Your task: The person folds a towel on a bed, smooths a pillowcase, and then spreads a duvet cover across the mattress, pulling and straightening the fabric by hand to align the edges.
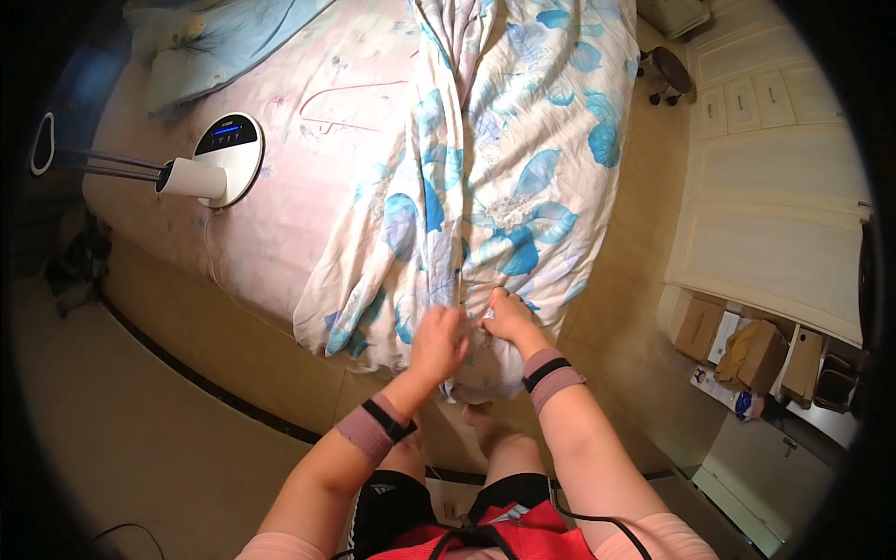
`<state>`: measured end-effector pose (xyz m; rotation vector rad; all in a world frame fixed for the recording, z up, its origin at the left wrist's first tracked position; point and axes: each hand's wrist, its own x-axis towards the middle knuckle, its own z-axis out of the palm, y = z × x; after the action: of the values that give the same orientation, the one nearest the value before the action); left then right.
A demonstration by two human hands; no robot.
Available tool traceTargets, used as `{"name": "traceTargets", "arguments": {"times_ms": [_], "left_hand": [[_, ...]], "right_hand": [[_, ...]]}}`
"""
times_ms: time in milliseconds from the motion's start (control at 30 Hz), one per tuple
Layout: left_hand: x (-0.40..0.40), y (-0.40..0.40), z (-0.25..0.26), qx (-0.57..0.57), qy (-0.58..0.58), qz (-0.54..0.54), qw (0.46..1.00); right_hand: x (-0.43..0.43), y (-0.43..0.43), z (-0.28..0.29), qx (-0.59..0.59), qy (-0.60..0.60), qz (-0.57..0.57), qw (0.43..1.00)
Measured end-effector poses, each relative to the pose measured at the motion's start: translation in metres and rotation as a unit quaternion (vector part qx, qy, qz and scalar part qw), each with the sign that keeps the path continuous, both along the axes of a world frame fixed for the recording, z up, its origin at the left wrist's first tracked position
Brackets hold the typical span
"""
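Observation:
A white duvet cover (514, 248) with blue leaf prints lies in folds over the bed, its near end hanging over the edge. My right hand (509, 318) grips a bit of this fabric near that end. Just to its left is my left hand (439, 343), fingers curled and blurred, close over the long lengthwise fold. Whether it pinches any cloth is not clear. A thin pale line, perhaps a seam or zip, runs along the fold between my hands.
A lit desk lamp (241, 157) with a round white base stands on the pink bed sheet (280, 217), beside a pink hanger (343, 126). A pale blue pillow (210, 63) lies at far left. On the right are a wheeled stool (668, 73), white cabinets (763, 259) and shelved boxes (698, 327).

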<state>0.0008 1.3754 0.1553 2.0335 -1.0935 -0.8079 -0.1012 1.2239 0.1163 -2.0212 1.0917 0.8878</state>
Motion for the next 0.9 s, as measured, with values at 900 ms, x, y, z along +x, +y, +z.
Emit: {"name": "traceTargets", "arguments": {"times_ms": [900], "left_hand": [[-0.096, -0.089, -0.036, 0.475, -0.031, -0.039, 0.879]], "right_hand": [[-0.155, -0.155, -0.032, 0.235, -0.363, -0.158, 0.888]]}}
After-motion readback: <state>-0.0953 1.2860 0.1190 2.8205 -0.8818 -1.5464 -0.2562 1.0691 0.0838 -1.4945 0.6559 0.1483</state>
